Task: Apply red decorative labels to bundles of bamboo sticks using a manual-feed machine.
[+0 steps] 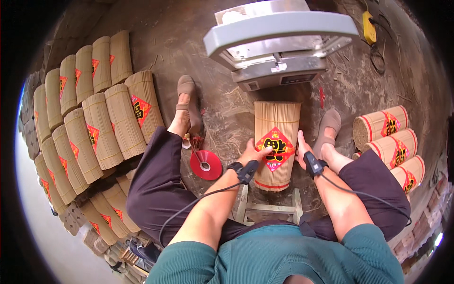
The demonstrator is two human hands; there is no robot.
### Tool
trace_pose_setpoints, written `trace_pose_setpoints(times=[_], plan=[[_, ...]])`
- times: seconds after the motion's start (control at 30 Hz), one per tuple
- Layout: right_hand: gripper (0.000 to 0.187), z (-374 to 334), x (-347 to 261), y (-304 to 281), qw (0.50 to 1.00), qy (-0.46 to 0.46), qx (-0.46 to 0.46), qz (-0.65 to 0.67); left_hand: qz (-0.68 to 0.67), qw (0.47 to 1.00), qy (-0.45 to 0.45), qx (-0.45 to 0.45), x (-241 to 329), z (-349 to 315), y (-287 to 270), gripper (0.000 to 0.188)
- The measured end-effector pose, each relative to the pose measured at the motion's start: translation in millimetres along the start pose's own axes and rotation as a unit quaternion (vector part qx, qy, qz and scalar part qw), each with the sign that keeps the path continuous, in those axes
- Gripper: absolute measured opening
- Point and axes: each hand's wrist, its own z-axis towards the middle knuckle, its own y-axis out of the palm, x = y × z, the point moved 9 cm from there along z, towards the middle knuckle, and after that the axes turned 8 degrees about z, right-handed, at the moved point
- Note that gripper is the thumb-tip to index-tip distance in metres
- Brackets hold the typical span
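**Teal shirt [265, 251] nearest; stick bundle [278, 137] apparently part-banded**

Dark trousers [158, 189] frame the work, knees spread. Wrist units [244, 171] on both arms trail black cables [198, 199] along the forearms; possible snag.

Left hand [254, 152]: clasps the bundle's left side, thumb over the red diamond label [279, 161]. Right hand [302, 149]: open, laid along the right side, fingers touching. How hard either presses, cannot tell.

Bundle sits centrally between the legs, long side to camera, just beyond a pale wooden stand [269, 207]. Whether it rests on that stand is unclear.

Progress (judged): label on; red band at the near end, and a red line seems to cross at the label. No red band visible at the far end, so that one is probably left to do.

Red reel [210, 174] lies on the floor by the left shin, near the left shoe [187, 89]; right shoe [329, 124] stands on the opposite side. Both feet narrow the space.

Right: red-banded bundles [384, 147], presumably finished. Left: rows of labelled bundles [99, 137] with thin yellowish ties, no red bands made out; likely a backlog.

Beyond: grey arched machine [283, 27], close past the bundle, limiting forward room. Farther right, yellow power block [369, 28] with dark cord.
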Motion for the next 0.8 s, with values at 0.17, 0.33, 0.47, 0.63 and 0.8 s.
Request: trace_pose_setpoints(times=[0.17,0.33,0.47,0.63,0.8], plan=[[0.088,-3,-6,3,0.998,-0.053,-0.021,0.003,-0.064,0.994,0.082,-0.020,3,2,17,0.066],[0.092,11,0,-9,0.987,-0.125,-0.024,-0.095,-0.068,0.990,0.114,-0.041,11,-17,9,0.057],[0.090,-49,-3,24,0.996,-0.063,-0.008,-0.069,0.027,0.995,0.096,-0.031,21,-38,-11,0.057],[0.098,-74,-35,1,0.971,-0.158,0.038,-0.177,0.032,0.987,0.139,-0.068,70,-56,0,0.057],[0.111,-143,-75,-11,0.948,-0.250,0.132,-0.146,0.039,0.985,0.150,-0.074,130,-101,11,0.056]])
